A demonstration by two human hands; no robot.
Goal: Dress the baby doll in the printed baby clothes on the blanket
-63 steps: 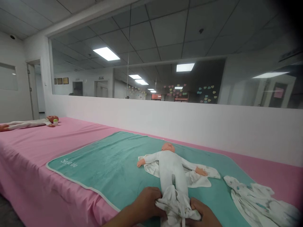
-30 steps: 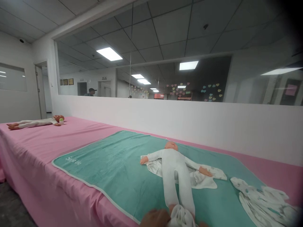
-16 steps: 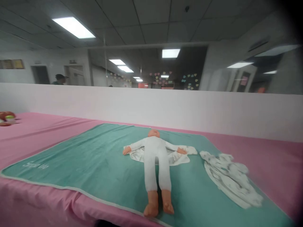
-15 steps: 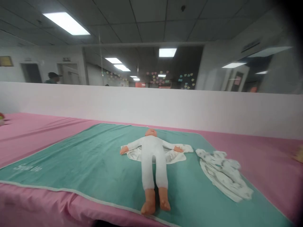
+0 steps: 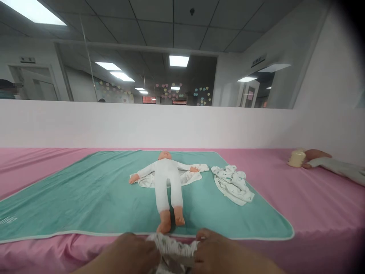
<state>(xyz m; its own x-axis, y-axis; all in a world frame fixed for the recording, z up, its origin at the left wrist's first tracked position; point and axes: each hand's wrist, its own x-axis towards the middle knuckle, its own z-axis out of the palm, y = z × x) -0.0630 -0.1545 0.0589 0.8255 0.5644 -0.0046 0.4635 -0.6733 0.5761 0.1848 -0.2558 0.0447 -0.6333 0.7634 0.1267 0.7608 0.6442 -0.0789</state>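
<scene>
At the bottom edge, my left hand (image 5: 134,253) and my right hand (image 5: 212,251) grip the gathered elastic waistband of pale printed baby pants (image 5: 175,247). The waistband is stretched between them; the rest runs below the picture. Just beyond lies a baby doll (image 5: 167,173) on its back, arms spread, feet toward me. Its body is white and its head, hands and feet are skin-toned. A white printed baby top (image 5: 146,180) is spread under its back and arms. To the doll's right rests a crumpled white printed cloth (image 5: 232,184).
A green mat (image 5: 105,198) lies over a pink sheet (image 5: 273,194). At the far right are a cream-coloured container (image 5: 296,158) and part of another doll (image 5: 333,163). A low white wall (image 5: 137,123) stands behind, with a person's head (image 5: 8,89) above it at left.
Both my hands have come into view at the bottom with the baby pants between them. The camera has turned right, bringing the container and other doll into view. The doll has stayed on the mat.
</scene>
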